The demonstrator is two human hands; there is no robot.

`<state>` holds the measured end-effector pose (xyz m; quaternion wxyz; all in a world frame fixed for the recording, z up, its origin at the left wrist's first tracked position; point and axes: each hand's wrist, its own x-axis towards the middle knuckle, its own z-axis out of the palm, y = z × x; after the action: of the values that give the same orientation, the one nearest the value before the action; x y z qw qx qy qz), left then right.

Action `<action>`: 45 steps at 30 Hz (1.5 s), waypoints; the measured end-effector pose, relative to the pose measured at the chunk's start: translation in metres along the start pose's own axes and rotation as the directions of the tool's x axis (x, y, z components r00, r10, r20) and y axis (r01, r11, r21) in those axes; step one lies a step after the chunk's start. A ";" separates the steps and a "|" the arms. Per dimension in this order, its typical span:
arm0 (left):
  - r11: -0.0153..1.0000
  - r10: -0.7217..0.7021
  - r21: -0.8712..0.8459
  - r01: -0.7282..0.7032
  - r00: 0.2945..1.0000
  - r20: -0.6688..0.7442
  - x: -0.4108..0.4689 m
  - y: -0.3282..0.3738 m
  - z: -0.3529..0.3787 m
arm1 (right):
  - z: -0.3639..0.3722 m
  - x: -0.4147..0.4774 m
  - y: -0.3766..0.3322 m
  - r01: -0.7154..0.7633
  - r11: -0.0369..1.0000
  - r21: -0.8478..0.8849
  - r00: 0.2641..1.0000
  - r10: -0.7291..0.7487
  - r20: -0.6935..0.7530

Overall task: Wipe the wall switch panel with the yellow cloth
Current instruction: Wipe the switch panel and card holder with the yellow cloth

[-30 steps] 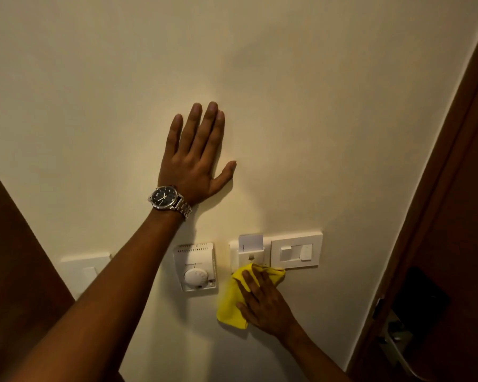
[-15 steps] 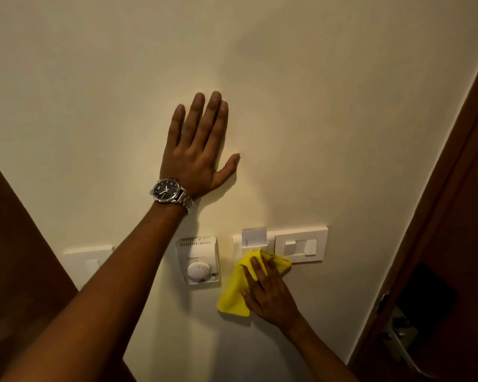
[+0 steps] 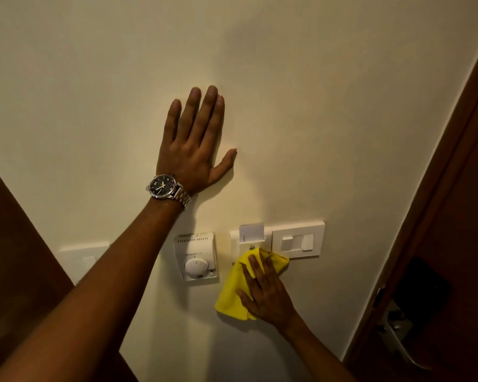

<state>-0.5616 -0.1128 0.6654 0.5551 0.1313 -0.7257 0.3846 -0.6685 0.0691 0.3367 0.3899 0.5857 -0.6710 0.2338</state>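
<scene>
A white wall switch panel [image 3: 298, 241] sits low on the cream wall, with a key-card slot [image 3: 251, 232] holding a white card on its left half. My right hand [image 3: 268, 293] presses a yellow cloth [image 3: 232, 293] flat against the wall at the panel's lower left corner; the cloth covers that corner and hangs below it. My left hand [image 3: 193, 144] lies flat on the bare wall above, fingers spread, holding nothing, a metal watch [image 3: 167, 190] on its wrist.
A white thermostat with a round dial [image 3: 196, 256] is mounted just left of the cloth. Another white switch plate [image 3: 80, 257] shows further left, partly behind my left forearm. A dark wooden door with a metal handle [image 3: 400, 337] stands at the right; dark wood fills the lower left.
My right hand and the cloth have shifted slightly right along the panel's lower edge. My left hand stays flat on the wall.
</scene>
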 end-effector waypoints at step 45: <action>1.000 0.002 -0.012 -0.002 1.000 -0.002 -0.001 -0.004 -0.002 | 0.006 0.059 -0.051 -0.512 0.796 0.322 0.812 0.571 -0.120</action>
<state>-0.5576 -0.1143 0.6665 0.5561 0.1268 -0.7276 0.3811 -0.6207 0.0186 0.3731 0.2898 0.3879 -0.7265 0.4876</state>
